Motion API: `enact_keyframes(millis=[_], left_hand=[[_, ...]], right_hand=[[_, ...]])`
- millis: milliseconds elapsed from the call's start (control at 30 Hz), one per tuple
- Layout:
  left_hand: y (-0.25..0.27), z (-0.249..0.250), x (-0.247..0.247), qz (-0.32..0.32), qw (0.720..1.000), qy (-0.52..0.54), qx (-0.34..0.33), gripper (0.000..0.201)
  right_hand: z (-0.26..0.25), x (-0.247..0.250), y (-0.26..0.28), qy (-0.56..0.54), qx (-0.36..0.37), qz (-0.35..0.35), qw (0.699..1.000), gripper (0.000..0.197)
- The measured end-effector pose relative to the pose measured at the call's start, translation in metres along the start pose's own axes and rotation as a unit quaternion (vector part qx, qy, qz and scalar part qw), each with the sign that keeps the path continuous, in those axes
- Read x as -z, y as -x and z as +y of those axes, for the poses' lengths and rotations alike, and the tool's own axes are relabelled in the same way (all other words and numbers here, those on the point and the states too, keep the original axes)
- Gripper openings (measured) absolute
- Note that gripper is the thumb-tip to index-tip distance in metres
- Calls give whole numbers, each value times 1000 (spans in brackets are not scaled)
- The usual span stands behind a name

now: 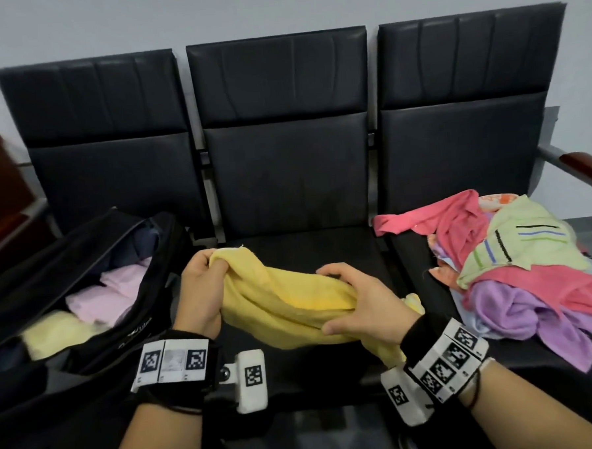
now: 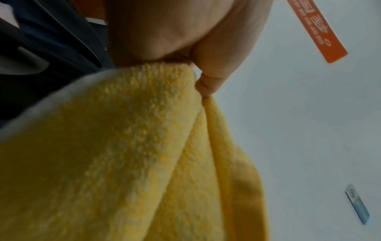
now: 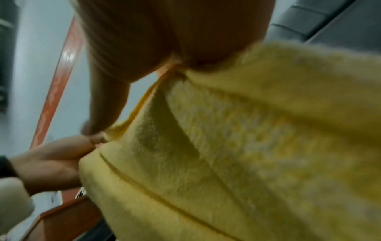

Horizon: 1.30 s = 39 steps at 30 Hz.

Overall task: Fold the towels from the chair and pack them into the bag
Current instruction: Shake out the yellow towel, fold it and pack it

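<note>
Behind, a grey wall (image 1: 71,26) carries an orange strip (image 2: 317,29), its writing unreadable. Black chairs (image 1: 284,149) bear the open bag (image 1: 84,269) and towel pile (image 1: 516,267). Both hands, left (image 1: 198,291) and right (image 1: 364,303), grip the yellow towel (image 1: 285,304) over the middle seat.

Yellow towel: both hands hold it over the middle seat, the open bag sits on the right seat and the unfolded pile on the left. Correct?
Not quite. The head view shows the black bag on the left seat and the towel pile on the right. The left hand and right hand do hold the yellow towel over the middle seat.
</note>
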<state>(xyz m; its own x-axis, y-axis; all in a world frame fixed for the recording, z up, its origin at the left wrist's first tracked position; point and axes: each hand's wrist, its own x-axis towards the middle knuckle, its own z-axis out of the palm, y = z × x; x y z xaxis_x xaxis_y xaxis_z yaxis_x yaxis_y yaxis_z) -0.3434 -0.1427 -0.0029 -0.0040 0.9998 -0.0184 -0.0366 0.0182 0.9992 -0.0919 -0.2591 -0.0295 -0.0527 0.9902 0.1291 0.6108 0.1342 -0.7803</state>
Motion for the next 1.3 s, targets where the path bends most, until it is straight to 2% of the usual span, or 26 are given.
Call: enact_keyframes(millis=[67,167,200,333,433,533,633,700,800,867,933,1000,1100,1167,1233,1300], left_hand=[[3,-4,6,5,1000,3,4,11],[7,-9,16,-12,1000,-21,17,11],[8,-11,19,-22,999,-27,20,12],[15,-15,26,-73,996,-48,22,30],[21,-17,27,-110,992,-61,24,25],[24,-14,29,-73,996,-35,23,29],[27,-6,32,-45,999,-2,-2,35],[26,0,33,-21,999,29,-26,38],[24,12,33,7,994,90,-57,41],[23,20,34,16,989,129,-68,40],[22,25,41,44,985,146,-73,38],[20,27,51,75,982,157,-78,37],[13,14,62,115,982,136,-55,29],[5,-4,64,136,988,67,-16,21],[2,-19,60,125,992,-33,7,18],[9,-25,47,97,987,-124,-15,34]], right_hand=[[-2,-4,1,45,28,27,998,62],[-4,-6,2,-10,39,95,995,22],[-5,-6,2,-29,31,104,994,17],[-11,-5,0,-76,6,65,995,16],[-16,-3,-3,-82,10,53,995,18],[-19,6,-8,-77,7,122,989,20],[-24,19,-10,4,34,152,988,14],[-27,23,-10,59,36,128,989,14],[-25,18,-7,161,31,58,985,14],[-14,12,-4,224,6,11,975,22],[0,13,1,248,-31,1,968,26],[14,17,5,234,-60,26,970,25],[21,21,8,136,-71,116,981,18],[14,23,5,46,-56,179,981,12],[0,24,-1,-33,-25,207,977,8],[-18,20,-8,-76,12,197,977,9]])
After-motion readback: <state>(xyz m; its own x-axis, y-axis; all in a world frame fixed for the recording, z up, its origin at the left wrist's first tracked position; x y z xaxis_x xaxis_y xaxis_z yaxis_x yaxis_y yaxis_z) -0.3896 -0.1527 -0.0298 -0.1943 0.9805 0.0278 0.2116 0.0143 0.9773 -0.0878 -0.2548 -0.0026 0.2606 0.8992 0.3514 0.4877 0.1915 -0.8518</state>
